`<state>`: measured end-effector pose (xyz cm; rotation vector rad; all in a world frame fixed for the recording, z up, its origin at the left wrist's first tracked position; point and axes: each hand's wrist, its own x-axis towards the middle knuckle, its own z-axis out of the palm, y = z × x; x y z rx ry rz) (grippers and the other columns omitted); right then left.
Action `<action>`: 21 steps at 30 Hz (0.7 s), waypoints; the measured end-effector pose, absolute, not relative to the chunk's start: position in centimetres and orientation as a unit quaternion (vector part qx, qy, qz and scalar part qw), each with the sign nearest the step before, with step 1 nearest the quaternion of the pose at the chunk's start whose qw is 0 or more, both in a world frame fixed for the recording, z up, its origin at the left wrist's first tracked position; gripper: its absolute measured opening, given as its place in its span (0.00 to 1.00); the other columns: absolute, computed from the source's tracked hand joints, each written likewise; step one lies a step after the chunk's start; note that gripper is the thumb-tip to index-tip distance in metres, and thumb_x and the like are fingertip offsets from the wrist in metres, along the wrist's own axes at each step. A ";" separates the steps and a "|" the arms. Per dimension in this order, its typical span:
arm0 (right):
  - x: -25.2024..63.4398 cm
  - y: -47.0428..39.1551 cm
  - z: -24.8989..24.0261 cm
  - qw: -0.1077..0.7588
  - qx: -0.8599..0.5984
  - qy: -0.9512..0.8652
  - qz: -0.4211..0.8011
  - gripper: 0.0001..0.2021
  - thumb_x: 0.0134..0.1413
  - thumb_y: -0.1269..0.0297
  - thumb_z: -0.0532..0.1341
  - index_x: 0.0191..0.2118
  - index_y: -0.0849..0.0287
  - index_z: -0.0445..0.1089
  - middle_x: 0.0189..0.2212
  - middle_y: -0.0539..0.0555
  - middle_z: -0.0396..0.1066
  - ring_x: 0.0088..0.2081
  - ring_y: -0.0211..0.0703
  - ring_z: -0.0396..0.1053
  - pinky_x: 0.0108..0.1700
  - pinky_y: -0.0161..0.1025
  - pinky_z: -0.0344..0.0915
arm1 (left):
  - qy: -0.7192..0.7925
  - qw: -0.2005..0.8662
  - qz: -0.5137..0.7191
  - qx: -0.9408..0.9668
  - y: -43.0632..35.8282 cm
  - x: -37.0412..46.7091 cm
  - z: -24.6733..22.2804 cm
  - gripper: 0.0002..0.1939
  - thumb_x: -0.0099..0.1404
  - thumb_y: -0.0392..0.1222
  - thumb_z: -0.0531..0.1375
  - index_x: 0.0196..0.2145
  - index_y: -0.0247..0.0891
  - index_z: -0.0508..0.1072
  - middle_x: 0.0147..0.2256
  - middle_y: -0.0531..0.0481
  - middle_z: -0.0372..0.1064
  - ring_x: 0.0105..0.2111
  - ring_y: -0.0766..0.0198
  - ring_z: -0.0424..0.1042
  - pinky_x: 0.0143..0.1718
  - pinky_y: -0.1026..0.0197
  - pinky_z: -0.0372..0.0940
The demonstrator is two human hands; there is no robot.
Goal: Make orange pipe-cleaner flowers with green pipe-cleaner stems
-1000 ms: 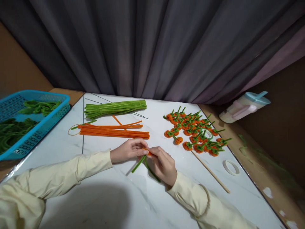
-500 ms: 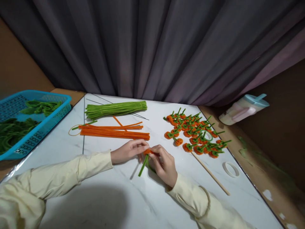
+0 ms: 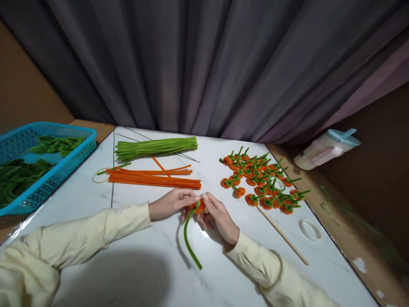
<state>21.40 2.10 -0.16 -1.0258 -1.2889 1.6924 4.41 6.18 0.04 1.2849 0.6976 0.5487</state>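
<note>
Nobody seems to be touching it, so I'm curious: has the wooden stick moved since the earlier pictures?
No. Judged against the white ring, the wooden stick lies in the same place; only the view has shifted slightly.

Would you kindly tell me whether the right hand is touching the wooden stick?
Apart: the head view shows white tabletop between the right hand and wooden stick.

A dark grey curtain (image 3: 179, 64) hangs in deep vertical folds across the back, turning mauve toward the right. A plain brown wall (image 3: 25, 81) stands at the left; a darker brown panel (image 3: 377, 145) closes the right side. The surface (image 3: 223, 277) is glossy white with faint grey veining, bordered by a brown strip (image 3: 351, 238). Light is dim, with a broad soft shadow (image 3: 121, 281) low on the left.
</note>
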 end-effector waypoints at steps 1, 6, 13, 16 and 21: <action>21.4 2.2 -0.2 0.372 -0.387 -0.491 0.686 0.16 0.59 0.49 0.51 0.31 0.58 0.58 0.17 0.45 0.63 0.12 0.28 0.54 0.11 0.26 0.43 | 0.317 0.710 0.247 0.578 6.2 4.4 -0.1 0.19 0.60 0.55 0.57 0.28 0.33 0.66 0.20 0.53 0.66 0.17 0.70 0.64 0.19 0.67 0.61; 21.3 2.4 -0.5 0.381 -0.345 -0.441 0.736 0.13 0.57 0.54 0.55 0.31 0.59 0.59 0.17 0.45 0.64 0.12 0.28 0.56 0.11 0.25 0.43 | 0.328 0.713 0.274 0.556 6.2 4.5 -0.3 0.16 0.60 0.52 0.59 0.32 0.35 0.63 0.20 0.55 0.67 0.18 0.69 0.67 0.18 0.69 0.59; 21.3 2.2 -0.7 0.410 -0.349 -0.458 0.707 0.12 0.58 0.53 0.54 0.35 0.57 0.58 0.21 0.45 0.64 0.13 0.28 0.57 0.11 0.25 0.47 | 0.320 0.734 0.299 0.519 6.3 4.6 -0.2 0.15 0.60 0.49 0.60 0.35 0.37 0.60 0.19 0.56 0.67 0.15 0.68 0.67 0.15 0.69 0.61; 21.4 2.1 -1.0 0.454 -0.354 -0.503 0.644 0.12 0.56 0.54 0.57 0.40 0.55 0.58 0.28 0.47 0.65 0.18 0.29 0.60 0.13 0.25 0.52 | 0.326 0.729 0.314 0.513 6.4 4.6 -0.3 0.15 0.60 0.48 0.60 0.35 0.36 0.60 0.18 0.56 0.67 0.14 0.68 0.66 0.15 0.69 0.62; 21.7 2.2 -1.1 0.460 -0.377 -0.599 0.536 0.09 0.58 0.58 0.55 0.40 0.55 0.58 0.30 0.49 0.65 0.24 0.32 0.63 0.20 0.28 0.58 | 0.320 0.728 0.318 0.516 6.3 4.5 -0.4 0.15 0.59 0.48 0.61 0.35 0.36 0.61 0.19 0.55 0.68 0.15 0.67 0.68 0.14 0.69 0.62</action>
